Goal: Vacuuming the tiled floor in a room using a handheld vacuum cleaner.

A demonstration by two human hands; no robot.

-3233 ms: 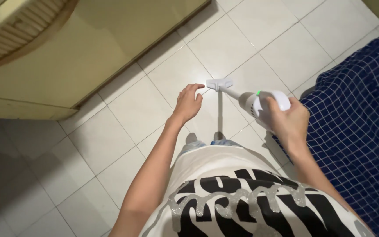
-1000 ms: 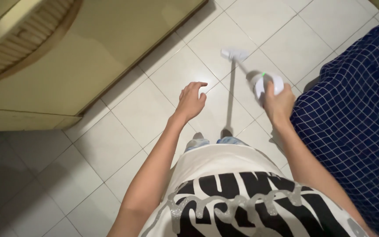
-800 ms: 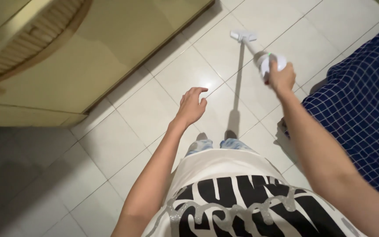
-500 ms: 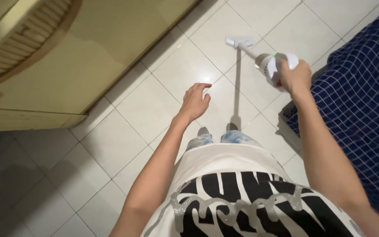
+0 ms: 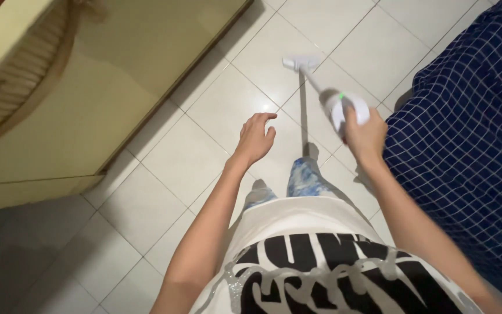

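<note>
Pale yellow-cream panelling fills the upper left of the frame, where a cabinet (image 5: 106, 75) with a ribbed, curved trim band stands on the floor; its base runs diagonally, so the open strip of floor beside it narrows toward the top. Glossy white ceramic floor tiles (image 5: 187, 154) with thin grey grout lines spread across the middle, laid at a slant to the view and catching a small bright glare spot near the centre. Over these tiles, at centre frame, hangs the left hand (image 5: 254, 138), empty, fingers loosely spread and slightly curled, palm down and touching nothing; it looks held out from the body for balance rather than for any grip. Below it, at the bottom of the frame, show the person's white shirt with bold black lettering (image 5: 321, 261) and one leg in light blue jeans (image 5: 305, 177) stepped forward. Just right of centre, a white cordless stick vacuum (image 5: 337, 107) slants up toward the upper middle of the frame: its slim wand ends in a small flat floor head (image 5: 299, 62) resting on a tile, and a green light glows on the motor body. The right hand (image 5: 364, 136) is wrapped firmly round the handle at the rear of that body, arm extended, which keeps the wand angled low so the head sits flat. Along the right edge lies a navy bedcover with a white grid pattern (image 5: 466, 145), its side dropping to the floor close beside the vacuum.
</note>
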